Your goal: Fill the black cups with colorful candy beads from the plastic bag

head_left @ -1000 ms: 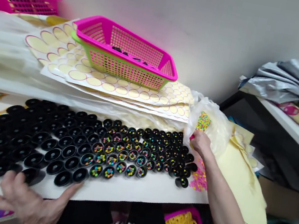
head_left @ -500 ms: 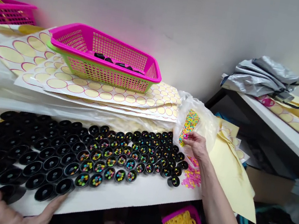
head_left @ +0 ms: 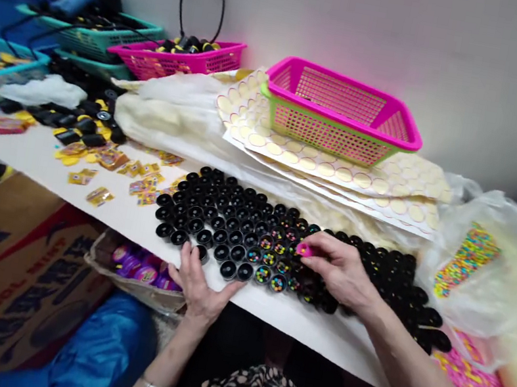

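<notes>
Many small black cups (head_left: 220, 236) stand in close rows on the white table, their open tops up. Those toward the middle and right hold small coloured candy balls (head_left: 263, 274); the left ones show bare bottoms. My right hand (head_left: 342, 272) pinches a small pink cup (head_left: 305, 249) just above the filled rows, with something yellowish showing in its mouth. My left hand (head_left: 201, 290) lies at the front edge of the rows, fingers spread, fingertips against the nearest cups. At the right, a clear plastic bag (head_left: 501, 263) holds more coloured candy balls (head_left: 467, 260).
Behind the cups, a pink basket (head_left: 343, 112) nested with a green one sits on sticker sheets (head_left: 314, 163). Small yellow packets (head_left: 143, 180) lie left. Pink and yellow pieces (head_left: 475, 385) lie right. Cardboard boxes (head_left: 12, 283) stand below the table.
My right hand has moved left with the pink cup, from the candy in the bag to above the black cups. The view has swung left, and my left hand stays at the rows' front edge.
</notes>
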`<state>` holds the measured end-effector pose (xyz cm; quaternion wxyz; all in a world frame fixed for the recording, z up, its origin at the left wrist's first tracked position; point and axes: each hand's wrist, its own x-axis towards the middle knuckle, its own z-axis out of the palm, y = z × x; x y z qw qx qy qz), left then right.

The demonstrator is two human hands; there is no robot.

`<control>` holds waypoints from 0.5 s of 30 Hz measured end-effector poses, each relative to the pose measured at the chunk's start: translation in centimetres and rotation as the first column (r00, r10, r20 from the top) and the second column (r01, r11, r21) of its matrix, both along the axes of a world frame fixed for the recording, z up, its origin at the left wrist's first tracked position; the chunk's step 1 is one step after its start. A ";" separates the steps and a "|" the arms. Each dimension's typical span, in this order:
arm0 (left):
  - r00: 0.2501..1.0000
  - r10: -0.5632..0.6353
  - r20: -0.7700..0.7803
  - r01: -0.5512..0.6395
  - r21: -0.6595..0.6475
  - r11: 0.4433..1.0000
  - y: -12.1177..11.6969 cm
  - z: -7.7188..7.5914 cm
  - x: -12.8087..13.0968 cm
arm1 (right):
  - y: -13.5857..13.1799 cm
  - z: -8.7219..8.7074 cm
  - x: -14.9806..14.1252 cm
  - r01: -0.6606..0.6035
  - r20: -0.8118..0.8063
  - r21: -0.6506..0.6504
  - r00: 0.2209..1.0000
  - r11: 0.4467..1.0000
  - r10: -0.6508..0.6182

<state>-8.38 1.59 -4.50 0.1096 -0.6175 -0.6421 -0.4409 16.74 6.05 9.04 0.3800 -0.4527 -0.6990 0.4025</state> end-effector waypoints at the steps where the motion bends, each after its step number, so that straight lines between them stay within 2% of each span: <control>1: 1.000 0.001 0.000 -0.001 0.005 1.000 -0.1 0.1 0.1 | 0.5 -0.2 -1.3 -0.058 0.078 0.051 0.995 0.997 0.054; 4: 1.000 -0.004 0.008 0.004 0.027 1.000 -0.1 0.2 0.2 | 1.8 -0.7 -4.1 -0.199 0.365 0.164 0.922 0.966 0.128; 8: 1.000 -0.004 0.015 0.003 0.040 0.999 -0.1 0.1 0.2 | 2.3 -0.8 -5.9 -0.356 0.723 0.206 0.684 0.912 0.103; 11: 1.000 -0.007 0.024 0.006 0.046 0.999 -0.1 0.1 0.2 | 2.4 -0.9 -6.4 -0.435 0.839 0.230 0.542 0.871 0.049; 15: 0.999 -0.015 0.038 0.013 0.043 0.999 -0.2 0.1 0.2 | 2.5 -1.1 -6.3 -0.447 0.866 0.239 0.500 0.862 0.019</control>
